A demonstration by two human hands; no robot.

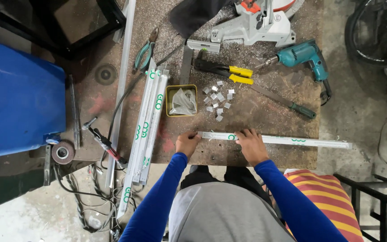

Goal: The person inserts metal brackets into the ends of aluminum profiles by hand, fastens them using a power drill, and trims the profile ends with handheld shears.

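Note:
A long white aluminium strip (301, 141) with green marks lies along the near edge of the workbench (256, 112). My left hand (187, 142) grips its left end. My right hand (250, 144) presses down on it a little further right. Both arms wear blue sleeves. Just beyond the strip lie several small cut metal pieces (218, 99) and a yellow tin (181, 100) holding a plastic bag.
A bundle of white strips (145, 130) lies at the left. Pliers (145, 51), a yellow-handled rivet tool (225, 71), a teal drill (302, 56), a file (287, 102) and a mitre saw (256, 22) sit at the back. A blue barrel (16, 94) stands left, a striped cushion (325, 192) right.

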